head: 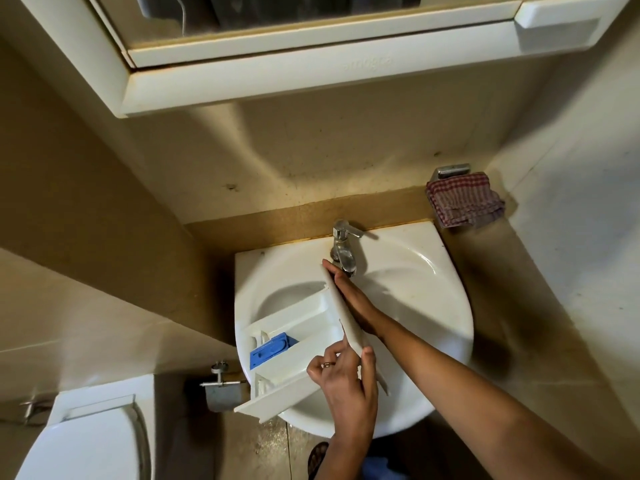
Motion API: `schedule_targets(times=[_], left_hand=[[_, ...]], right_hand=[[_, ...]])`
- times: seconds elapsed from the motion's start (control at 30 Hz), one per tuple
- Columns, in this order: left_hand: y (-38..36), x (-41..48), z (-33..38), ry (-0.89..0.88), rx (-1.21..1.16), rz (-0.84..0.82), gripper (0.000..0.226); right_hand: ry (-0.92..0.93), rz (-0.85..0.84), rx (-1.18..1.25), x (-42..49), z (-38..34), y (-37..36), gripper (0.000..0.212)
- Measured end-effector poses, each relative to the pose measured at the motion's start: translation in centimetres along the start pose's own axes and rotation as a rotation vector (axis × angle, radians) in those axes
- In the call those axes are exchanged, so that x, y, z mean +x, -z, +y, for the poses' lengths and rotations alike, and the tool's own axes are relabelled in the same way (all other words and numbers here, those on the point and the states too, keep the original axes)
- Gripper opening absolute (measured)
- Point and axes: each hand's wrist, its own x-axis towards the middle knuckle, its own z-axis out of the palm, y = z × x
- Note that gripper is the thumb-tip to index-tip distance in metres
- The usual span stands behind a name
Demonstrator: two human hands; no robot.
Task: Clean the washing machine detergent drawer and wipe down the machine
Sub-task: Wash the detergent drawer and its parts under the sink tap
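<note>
The drawer (294,327) is white plastic, long and shallow, split by thin walls into several compartments. One blue insert (273,348) sits in a compartment near its rear. Its off-white front panel (338,304) runs diagonally, the far end close under the tap (343,247).

The drawer is held over the left half of the sink (415,271), with its rear corner jutting out past the front-left rim.

The left hand (346,389), a ring on one finger, grasps the near end of the panel, thumb on the outer face and fingers curled behind. The right hand (356,299) lies flat along the panel's outer face, its fingers straight and pointing toward the tap.

There are one drawer, one sink, one tap and one checked cloth (464,199), which is draped over a metal holder on the right wall.

The room is a small bathroom with beige walls. A white cabinet (311,77) hangs above the sink, and a toilet (86,441) and a paper holder (221,386) stand at lower left.
</note>
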Motion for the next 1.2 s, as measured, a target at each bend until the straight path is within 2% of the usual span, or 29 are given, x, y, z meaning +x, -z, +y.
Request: schedule_targets(times=[0.17,0.33,0.43,0.5,0.57,0.63,0.73,0.8,0.93,1.03,1.1,1.2], left_hand=[[1.3,0.4,0.2,0.0,-0.05,0.05,0.038],[2.4,0.8,0.4,0.03,-0.098,0.105,0.027],[3.2,0.9,0.6,0.045,-0.147,0.137,0.029],[4.1,1.2,0.8,0.135,-0.204,0.15,0.032],[5.0,1.9,0.9,0.266,-0.281,0.14,0.033],[5.5,2.6,0.6,0.355,-0.327,0.133,0.036],[5.8,3.6,0.2,0.406,-0.377,0.105,0.037],[5.8,4.2,0.3,0.512,-0.453,0.087,0.039],[6.2,5.4,0.3,0.662,-0.556,0.085,0.036],[6.1,5.8,-1.2,0.796,-0.598,0.041,0.025],[6.0,5.9,-2.1,0.89,-0.611,0.004,0.045],[6.0,5.7,-2.5,0.958,-0.615,-0.017,0.057]], right_hand=[[-0.027,0.054,0.021,-0.3,1.3,0.8,0.039],[-0.051,0.11,-0.039,0.0,1.1,0.8,0.024],[-0.064,0.226,-0.003,0.0,1.5,0.8,0.036],[-0.05,0.317,0.122,-0.2,1.6,0.8,0.044],[-0.066,0.385,0.204,-0.8,1.6,1.1,0.036],[-0.099,0.439,0.239,-1.1,1.6,1.6,0.033],[-0.145,0.529,0.276,-1.9,1.1,2.5,0.05],[-0.169,0.569,0.244,-2.6,0.5,3.1,0.048],[-0.181,0.578,0.118,-4.2,-0.2,4.5,0.045],[-0.232,0.568,0.037,-5.1,-0.5,5.4,0.062],[-0.236,0.557,0.027,-5.7,-0.8,5.7,0.06],[-0.206,0.531,0.04,-6.9,-0.3,5.8,0.044]])
